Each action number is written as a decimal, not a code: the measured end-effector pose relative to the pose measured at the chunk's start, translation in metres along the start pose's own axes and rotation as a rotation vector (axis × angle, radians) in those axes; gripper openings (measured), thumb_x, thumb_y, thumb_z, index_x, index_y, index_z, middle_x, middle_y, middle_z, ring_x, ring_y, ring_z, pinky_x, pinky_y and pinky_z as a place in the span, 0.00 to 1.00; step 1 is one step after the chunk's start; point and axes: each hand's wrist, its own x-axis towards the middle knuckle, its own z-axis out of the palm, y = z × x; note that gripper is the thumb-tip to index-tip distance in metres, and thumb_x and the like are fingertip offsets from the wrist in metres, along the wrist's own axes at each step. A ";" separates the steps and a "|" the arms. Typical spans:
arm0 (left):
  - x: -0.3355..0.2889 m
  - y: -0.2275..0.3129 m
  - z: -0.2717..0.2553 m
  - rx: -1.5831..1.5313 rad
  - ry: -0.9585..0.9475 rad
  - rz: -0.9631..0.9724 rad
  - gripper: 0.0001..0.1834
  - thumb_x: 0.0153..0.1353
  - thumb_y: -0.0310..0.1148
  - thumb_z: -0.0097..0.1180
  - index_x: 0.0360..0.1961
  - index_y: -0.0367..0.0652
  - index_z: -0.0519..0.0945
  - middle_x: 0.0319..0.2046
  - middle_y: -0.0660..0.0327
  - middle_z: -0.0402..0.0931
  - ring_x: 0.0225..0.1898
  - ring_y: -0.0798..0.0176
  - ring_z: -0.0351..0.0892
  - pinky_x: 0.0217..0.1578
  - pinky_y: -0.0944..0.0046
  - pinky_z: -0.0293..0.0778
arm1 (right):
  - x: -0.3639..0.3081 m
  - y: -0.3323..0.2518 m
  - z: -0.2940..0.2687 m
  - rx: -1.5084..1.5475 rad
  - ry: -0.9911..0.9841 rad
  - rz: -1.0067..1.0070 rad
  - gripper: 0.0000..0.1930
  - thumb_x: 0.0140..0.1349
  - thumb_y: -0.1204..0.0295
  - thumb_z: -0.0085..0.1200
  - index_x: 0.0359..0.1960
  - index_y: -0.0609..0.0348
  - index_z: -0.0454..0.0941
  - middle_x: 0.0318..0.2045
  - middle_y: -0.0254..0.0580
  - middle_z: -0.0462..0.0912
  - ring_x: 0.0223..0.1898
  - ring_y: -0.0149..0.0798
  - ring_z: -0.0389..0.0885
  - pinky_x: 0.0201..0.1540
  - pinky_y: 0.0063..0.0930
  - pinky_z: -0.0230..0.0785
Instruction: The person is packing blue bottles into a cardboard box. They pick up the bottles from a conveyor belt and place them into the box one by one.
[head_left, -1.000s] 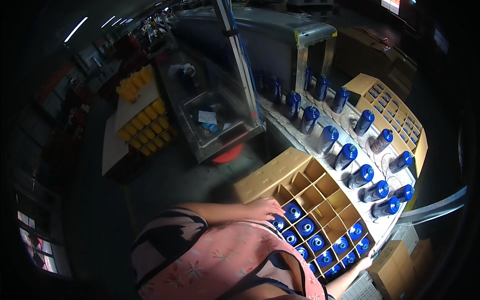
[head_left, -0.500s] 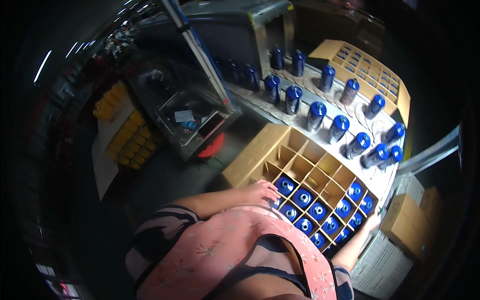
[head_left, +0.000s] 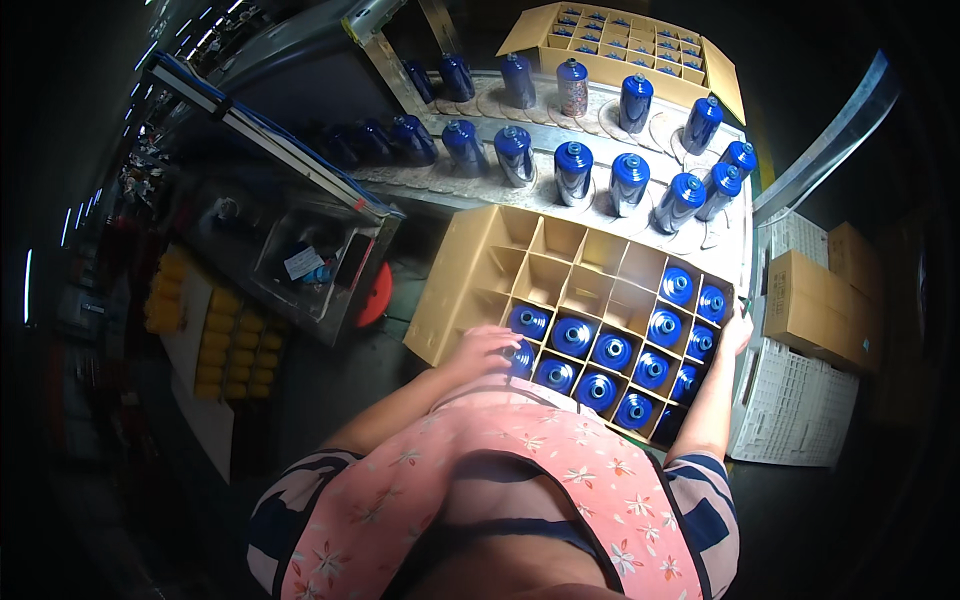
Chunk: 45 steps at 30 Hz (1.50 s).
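An open cardboard box (head_left: 450, 285) with a divider grid stands in front of me. Blue bottles (head_left: 573, 336) with narrow necks sit upright in its near and right cells, while several far-left cells hold none. At the near-left corner, my left hand (head_left: 485, 350) reaches over one blue bottle (head_left: 518, 360), fingers outstretched and partly covering its top. My right hand (head_left: 738, 332) is closed round the box's right edge. A small dark object (head_left: 745, 303) shows by its fingertips, too small to name.
Beyond the box, blue bottles (head_left: 573, 172) stand in two rows on a pale conveyor (head_left: 540, 203). Behind them is another filled box (head_left: 625, 70). Closed cartons (head_left: 825, 300) rest on white crates (head_left: 795, 405) at right; a red stool (head_left: 376, 295) and yellow bottles (head_left: 235, 350) are at left.
The view has turned, so the box and conveyor now appear straighter and farther left. Both hands keep about the same places at the box.
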 end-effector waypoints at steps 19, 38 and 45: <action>0.058 0.043 -0.122 -1.300 0.668 0.143 0.21 0.71 0.40 0.44 0.58 0.37 0.69 0.61 0.51 0.69 0.60 0.56 0.71 0.62 0.55 0.65 | -0.004 -0.028 0.009 0.027 -0.016 -0.027 0.16 0.65 0.55 0.50 0.47 0.43 0.83 0.40 0.46 0.85 0.43 0.50 0.82 0.47 0.39 0.70; 0.072 -0.002 -0.096 -1.753 0.261 0.316 0.27 0.67 0.47 0.43 0.62 0.45 0.71 0.65 0.70 0.66 0.68 0.66 0.59 0.70 0.56 0.49 | -0.002 -0.028 0.013 -0.009 0.008 -0.012 0.16 0.65 0.58 0.48 0.50 0.41 0.81 0.45 0.43 0.84 0.50 0.48 0.80 0.51 0.37 0.69; 0.065 -0.004 -0.097 -1.781 0.532 0.115 0.24 0.68 0.41 0.36 0.54 0.39 0.77 0.53 0.54 0.77 0.57 0.51 0.74 0.62 0.50 0.66 | 0.000 -0.025 0.012 -0.055 0.019 0.005 0.16 0.65 0.59 0.48 0.51 0.40 0.81 0.45 0.43 0.84 0.49 0.47 0.80 0.51 0.38 0.69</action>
